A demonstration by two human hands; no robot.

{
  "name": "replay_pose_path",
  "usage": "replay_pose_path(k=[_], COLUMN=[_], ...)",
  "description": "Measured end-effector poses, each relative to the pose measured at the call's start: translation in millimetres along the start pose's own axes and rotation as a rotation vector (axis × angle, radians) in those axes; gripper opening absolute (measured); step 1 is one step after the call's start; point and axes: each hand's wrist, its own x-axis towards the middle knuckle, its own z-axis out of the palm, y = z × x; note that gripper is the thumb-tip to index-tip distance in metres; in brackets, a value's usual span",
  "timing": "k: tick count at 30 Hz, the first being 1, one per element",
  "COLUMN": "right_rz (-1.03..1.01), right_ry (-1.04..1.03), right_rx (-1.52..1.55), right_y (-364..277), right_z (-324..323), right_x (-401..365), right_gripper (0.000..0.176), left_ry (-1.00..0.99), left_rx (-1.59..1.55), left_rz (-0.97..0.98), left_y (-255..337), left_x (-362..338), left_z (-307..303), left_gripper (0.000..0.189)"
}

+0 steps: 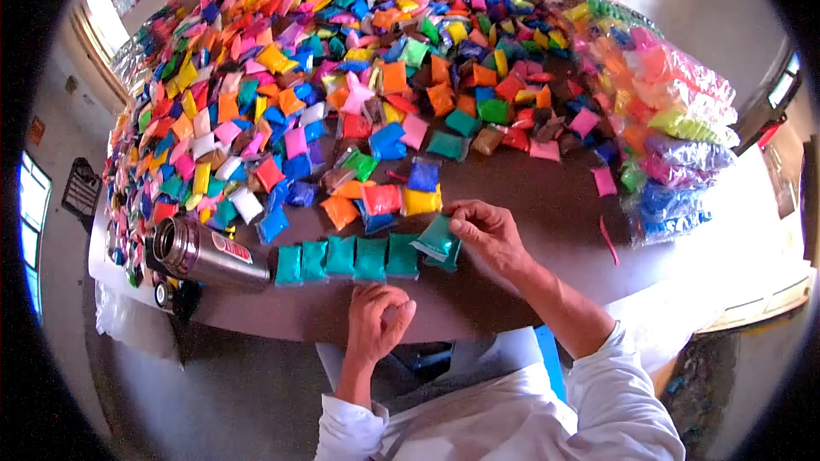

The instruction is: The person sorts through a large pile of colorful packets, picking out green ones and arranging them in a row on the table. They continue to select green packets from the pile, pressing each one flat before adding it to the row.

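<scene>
A row of teal packets (pixel 371 259) lies side by side along the near part of the brown table (pixel 530 230). At the row's right end, my right hand (pixel 489 237) pinches another teal packet (pixel 436 237) between thumb and fingers. This held packet is tilted and partly covers one more teal packet beneath it. My left hand (pixel 377 320) is at the table's near edge, just below the middle of the row. Its fingers are curled in and nothing shows in them.
A large heap of colourful packets (pixel 342 60) covers the far side. Left of the row, a steel flask (pixel 205 252) lies on its side beside a dark cap (pixel 164 294). Stacked clear bags (pixel 683 149) stand at right, near a thin red strip (pixel 608 241).
</scene>
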Motion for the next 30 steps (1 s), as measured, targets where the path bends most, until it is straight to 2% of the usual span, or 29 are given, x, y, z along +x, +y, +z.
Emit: replay_pose_path(k=[1, 5, 7, 8, 10, 13, 16, 18, 19, 21, 23, 29, 30], right_rz=[-0.084, -0.007, 0.012, 0.021, 0.046, 0.104, 0.126, 0.254, 0.257, 0.137, 0.175, 0.168, 0.117], right_ry=[-0.029, -0.078, -0.095, -0.109, -0.130, -0.140, -0.140, -0.198, -0.196, -0.204, -0.180, -0.220, -0.218], right_rx=[-0.030, 0.144, 0.119, 0.085, 0.105, 0.168, 0.225, 0.124, 0.125, 0.030, 0.059, 0.034, 0.030], right_y=[1.6, -2.5, -4.8, -4.2, 5.5, 9.2, 10.5, 8.2, 11.3, 17.2, 12.7, 13.7, 12.3], right_z=[6.0, 29.9, 39.3, 43.0, 50.1, 57.3, 60.0, 67.0, 67.5, 68.6, 71.5, 68.9, 69.9], right_x=[-5.7, -23.2, -30.1, -32.6, -38.4, -42.7, -46.7, -52.4, -52.5, -51.2, -51.8, -52.7, -52.2], right_gripper=[0.016, 0.025, 0.028, 0.031, 0.031, 0.031, 0.033, 0.025, 0.025, 0.020, 0.018, 0.018, 0.017], left_ry=[-0.007, -0.012, -0.121, -0.120, -0.032, -0.064, -0.042, -0.064, -0.083, -0.098, -0.108, -0.090, -0.074], left_rx=[0.005, -0.036, -0.060, -0.057, 0.087, -0.028, 0.000, 0.006, 0.015, -0.016, -0.044, -0.017, -0.003], left_rz=[-0.018, -0.006, -0.241, -0.246, -0.016, -0.085, -0.066, -0.055, -0.045, -0.079, -0.110, 0.009, 0.013], left_y=[0.6, 1.7, 3.6, 4.4, 6.4, -2.6, -8.0, -1.9, 0.7, 0.1, -0.4, -6.3, -5.9], left_x=[-0.5, -3.4, -8.0, -5.4, 0.8, -3.4, -4.7, -2.6, -2.4, -5.4, -6.5, -3.2, -1.7], left_z=[-1.1, -5.9, -10.0, -9.5, -5.9, -6.6, -4.4, -7.7, -8.9, -8.9, -9.4, -7.8, -6.4], left_gripper=[0.021, 0.022, 0.023, 0.023, 0.026, 0.029, 0.029, 0.028, 0.028, 0.027, 0.027, 0.030, 0.030])
